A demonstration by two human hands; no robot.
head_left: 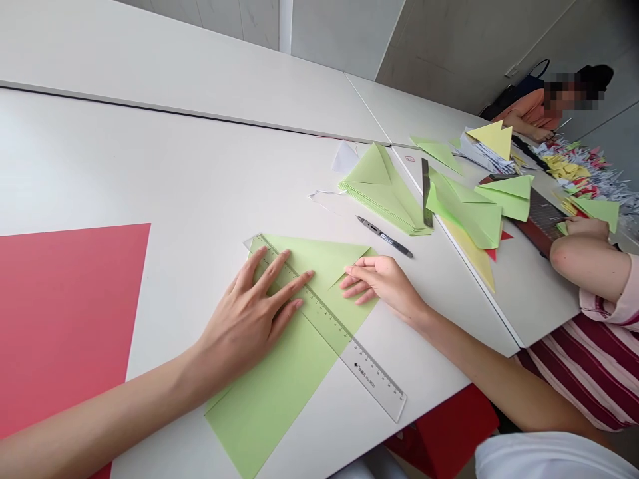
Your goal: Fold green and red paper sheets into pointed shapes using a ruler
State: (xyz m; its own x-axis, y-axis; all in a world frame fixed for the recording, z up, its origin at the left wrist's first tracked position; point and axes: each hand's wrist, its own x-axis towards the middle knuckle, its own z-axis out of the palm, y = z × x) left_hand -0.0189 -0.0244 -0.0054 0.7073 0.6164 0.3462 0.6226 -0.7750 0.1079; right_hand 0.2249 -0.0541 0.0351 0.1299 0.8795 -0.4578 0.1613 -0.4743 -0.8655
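Observation:
My left hand (252, 303) lies flat with its fingers spread, pressing a clear plastic ruler (349, 342) onto a sheet of light green paper (277, 399). The ruler runs slantwise across the sheet, and its lower right end reaches past the paper over the white table. At the sheet's upper right, my right hand (384, 283) pinches a folded-over flap of the paper between thumb and forefinger. Its other fingers curl below the flap. A grey and black pen (384, 237) lies just beyond my right hand.
Behind the pen sits a stack of folded green paper (379, 189), with a dark ruler (426, 193) beside it. Red paper (64, 319) covers the left side. On the right, a neighbour's arm (592, 259) rests near a paper cutter (544, 216); another person sits farther back by piled folded paper (594, 173).

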